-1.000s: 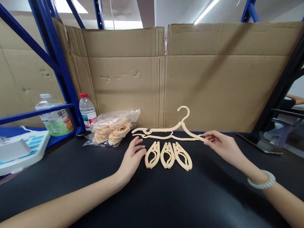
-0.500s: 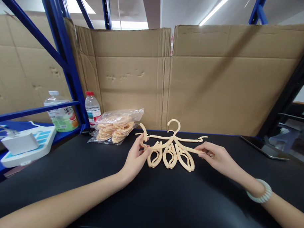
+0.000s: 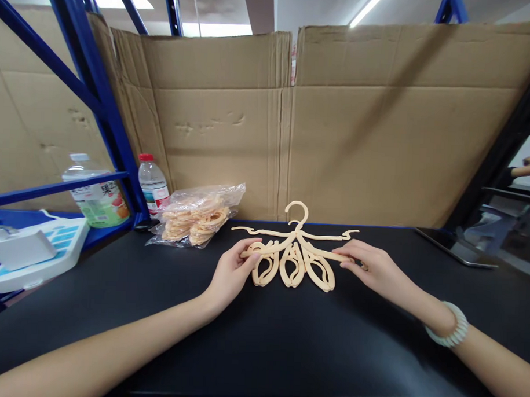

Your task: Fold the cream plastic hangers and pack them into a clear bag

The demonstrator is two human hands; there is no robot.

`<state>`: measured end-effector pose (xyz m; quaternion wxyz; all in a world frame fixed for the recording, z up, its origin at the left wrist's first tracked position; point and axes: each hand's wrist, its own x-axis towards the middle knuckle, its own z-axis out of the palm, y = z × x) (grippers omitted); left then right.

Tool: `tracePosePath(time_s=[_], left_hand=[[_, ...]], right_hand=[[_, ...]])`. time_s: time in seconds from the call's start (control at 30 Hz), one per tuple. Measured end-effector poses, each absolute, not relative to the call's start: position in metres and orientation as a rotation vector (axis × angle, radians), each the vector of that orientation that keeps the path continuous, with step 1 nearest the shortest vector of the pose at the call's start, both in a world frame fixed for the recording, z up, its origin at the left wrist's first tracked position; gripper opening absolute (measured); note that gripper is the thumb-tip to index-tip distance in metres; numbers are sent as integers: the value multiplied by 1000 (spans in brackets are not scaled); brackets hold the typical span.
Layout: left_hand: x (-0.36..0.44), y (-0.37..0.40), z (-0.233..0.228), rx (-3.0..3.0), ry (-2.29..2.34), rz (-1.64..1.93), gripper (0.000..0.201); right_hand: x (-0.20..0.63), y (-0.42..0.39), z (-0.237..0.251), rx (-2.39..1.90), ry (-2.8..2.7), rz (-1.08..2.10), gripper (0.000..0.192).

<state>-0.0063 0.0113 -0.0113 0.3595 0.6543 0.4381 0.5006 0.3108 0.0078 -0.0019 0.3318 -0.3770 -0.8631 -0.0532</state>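
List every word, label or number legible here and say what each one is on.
"果": large character on the label of the juice bottle behind the blue shelf rail; the smaller print around it is too blurred to read.
Red-capped water bottle: label too small to read.
White and blue scale: no legible marking.
Cardboard: no print.

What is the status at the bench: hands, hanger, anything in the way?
Left hand and right hand each grip one end of the hanger. Hanger lies across three clips. Bag off to the left, clear.
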Motion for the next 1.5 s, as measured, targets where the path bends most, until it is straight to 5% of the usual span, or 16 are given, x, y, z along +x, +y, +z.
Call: tracePosePath(time_s=[0.27,0.8,1.13,1.5], left_hand=[[-4,12,-12,1619,1149,1309,39],[0,6,-6,1535,1111,1345,28],[4,2,-8,1290,1095,1406,37],[4,4,-9,1229,1076,1455,35]], right_hand=[[308,-5,0,-1201,-2225,-972,23],[297,-14,5,-1348,-2045,-1408,24],[295,-12,1,-1374,-2138,-1250,27],[294,0,-10,-1149,-1953,-130,18]])
